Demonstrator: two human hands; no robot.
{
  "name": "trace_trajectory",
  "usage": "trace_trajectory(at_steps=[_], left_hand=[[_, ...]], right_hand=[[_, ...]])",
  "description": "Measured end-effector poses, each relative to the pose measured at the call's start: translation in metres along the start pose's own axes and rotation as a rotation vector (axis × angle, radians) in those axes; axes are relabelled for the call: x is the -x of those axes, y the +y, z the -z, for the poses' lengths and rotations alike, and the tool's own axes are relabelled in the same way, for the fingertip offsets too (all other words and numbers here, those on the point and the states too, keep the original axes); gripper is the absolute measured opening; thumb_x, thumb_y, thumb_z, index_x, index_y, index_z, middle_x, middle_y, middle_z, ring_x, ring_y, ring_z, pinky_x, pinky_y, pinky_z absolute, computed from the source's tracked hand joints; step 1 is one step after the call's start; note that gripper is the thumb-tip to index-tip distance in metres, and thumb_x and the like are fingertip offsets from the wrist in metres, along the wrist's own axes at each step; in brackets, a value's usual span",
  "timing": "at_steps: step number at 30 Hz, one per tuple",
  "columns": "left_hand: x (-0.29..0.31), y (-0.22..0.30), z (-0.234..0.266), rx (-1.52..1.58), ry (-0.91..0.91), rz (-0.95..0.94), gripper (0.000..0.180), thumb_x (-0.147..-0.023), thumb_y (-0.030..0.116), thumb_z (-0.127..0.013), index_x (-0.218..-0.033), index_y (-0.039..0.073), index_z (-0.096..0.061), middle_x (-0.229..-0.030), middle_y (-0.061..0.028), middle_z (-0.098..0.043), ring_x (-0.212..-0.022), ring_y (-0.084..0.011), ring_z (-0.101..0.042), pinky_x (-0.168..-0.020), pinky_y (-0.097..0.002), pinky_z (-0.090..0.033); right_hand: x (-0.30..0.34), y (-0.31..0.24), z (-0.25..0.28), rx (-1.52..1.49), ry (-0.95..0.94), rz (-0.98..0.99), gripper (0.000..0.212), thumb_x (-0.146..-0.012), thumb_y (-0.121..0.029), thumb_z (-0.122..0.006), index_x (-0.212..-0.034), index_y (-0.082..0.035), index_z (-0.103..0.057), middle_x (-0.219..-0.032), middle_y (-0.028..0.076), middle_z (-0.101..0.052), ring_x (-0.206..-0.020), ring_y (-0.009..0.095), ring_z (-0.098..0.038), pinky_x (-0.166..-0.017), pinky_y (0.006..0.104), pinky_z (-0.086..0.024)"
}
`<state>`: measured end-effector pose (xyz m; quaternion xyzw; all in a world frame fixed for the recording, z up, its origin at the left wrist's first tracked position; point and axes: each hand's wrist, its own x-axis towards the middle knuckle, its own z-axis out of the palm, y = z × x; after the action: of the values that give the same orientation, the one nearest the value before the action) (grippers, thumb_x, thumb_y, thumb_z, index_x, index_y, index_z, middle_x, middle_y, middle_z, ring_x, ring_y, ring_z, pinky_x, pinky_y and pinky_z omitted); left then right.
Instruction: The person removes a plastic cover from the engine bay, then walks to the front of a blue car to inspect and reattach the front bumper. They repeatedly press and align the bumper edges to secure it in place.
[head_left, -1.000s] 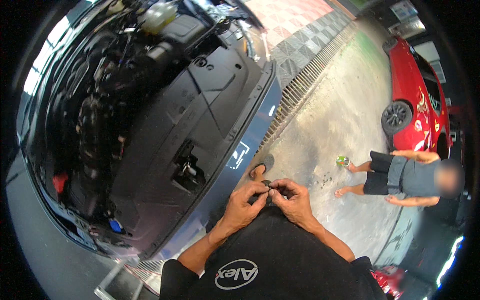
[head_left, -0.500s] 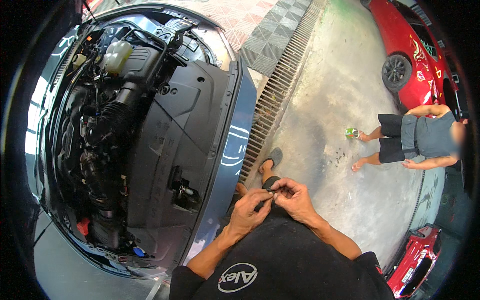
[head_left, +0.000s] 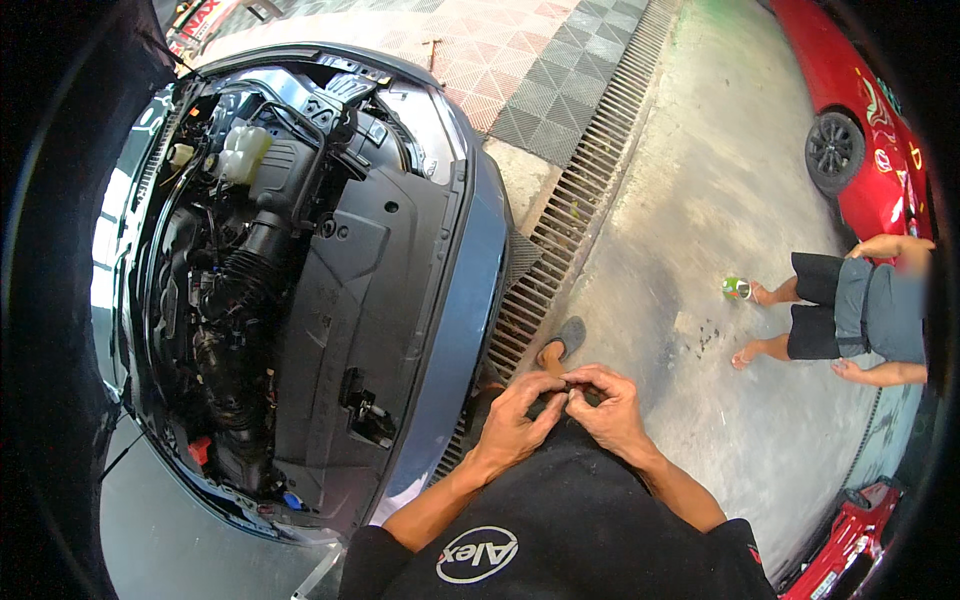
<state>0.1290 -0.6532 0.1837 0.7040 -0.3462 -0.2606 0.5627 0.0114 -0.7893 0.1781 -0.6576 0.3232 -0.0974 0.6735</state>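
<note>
Your left hand (head_left: 518, 420) and right hand (head_left: 610, 415) sit a little farther right in the view than half a second ago, fingertips still meeting. Both thumbs and forefingers pinch together on a small dark piece (head_left: 569, 384), too covered to tell what it is or how firmly each side has it. It is in front of your black shirt (head_left: 590, 505). With so little to hold, an uneven twist or a damp fingertip could flick it loose. Below, near your grey shoe (head_left: 573, 335), lies the drain grate (head_left: 560, 235); its gaps could swallow a dropped part. On your left, the dark engine cover (head_left: 345, 290) has a cut-out (head_left: 368, 408) where it could lodge if you lean over. Farther right, a co-worker (head_left: 885, 300) stands close to a red car (head_left: 830, 50); turning without looking could mean a bump that breaks your pinch.
</note>
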Motion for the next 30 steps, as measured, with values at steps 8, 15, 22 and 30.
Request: trace_trajectory(at_steps=[8, 15, 22, 30], left_hand=[[-0.049, 0.010, -0.057, -0.014, -0.010, 0.013, 0.021, -0.091, -0.001, -0.074, -0.112, -0.002, -0.068, -0.105, -0.0159, -0.072, -0.100, -0.0288, -0.072, -0.087, -0.0369, -0.056], [-0.073, 0.012, -0.095, 0.025, -0.021, -0.026, 0.022, -0.094, 0.000, -0.071, -0.116, 0.000, -0.066, -0.111, -0.0163, -0.071, -0.097, -0.0284, -0.071, -0.085, -0.0374, -0.055], [-0.101, 0.021, -0.118, 0.073, -0.119, -0.086, 0.018, -0.095, 0.001, -0.071, -0.112, 0.002, -0.064, -0.101, -0.0149, -0.068, -0.091, -0.0288, -0.070, -0.081, -0.0391, -0.055], [-0.136, 0.017, -0.142, 0.143, -0.326, -0.068, 0.018, -0.095, 0.003, -0.069, -0.113, 0.001, -0.063, -0.106, -0.0154, -0.068, -0.096, -0.0305, -0.070, -0.083, -0.0388, -0.055]], right_hand=[[-0.034, -0.005, 0.062, 0.123, 0.022, 0.213, 0.021, -0.086, 0.009, -0.064, -0.107, 0.007, -0.067, -0.106, 0.009, -0.070, -0.091, 0.013, -0.069, -0.080, 0.0267, -0.059], [-0.041, 0.004, 0.097, -0.027, 0.053, 0.214, 0.026, -0.083, 0.014, -0.064, -0.107, 0.006, -0.060, -0.109, 0.014, -0.066, -0.095, 0.015, -0.070, -0.080, 0.0273, -0.061], [-0.045, 0.013, 0.131, -0.041, 0.118, 0.288, 0.027, -0.081, 0.017, -0.064, -0.105, 0.005, -0.060, -0.113, 0.016, -0.066, -0.097, 0.016, -0.069, -0.077, 0.0267, -0.060], [-0.050, 0.005, 0.166, 0.117, 0.282, 0.312, 0.022, -0.084, 0.014, -0.065, -0.104, 0.004, -0.062, -0.106, 0.015, -0.070, -0.092, 0.015, -0.069, -0.076, 0.0281, -0.060]])
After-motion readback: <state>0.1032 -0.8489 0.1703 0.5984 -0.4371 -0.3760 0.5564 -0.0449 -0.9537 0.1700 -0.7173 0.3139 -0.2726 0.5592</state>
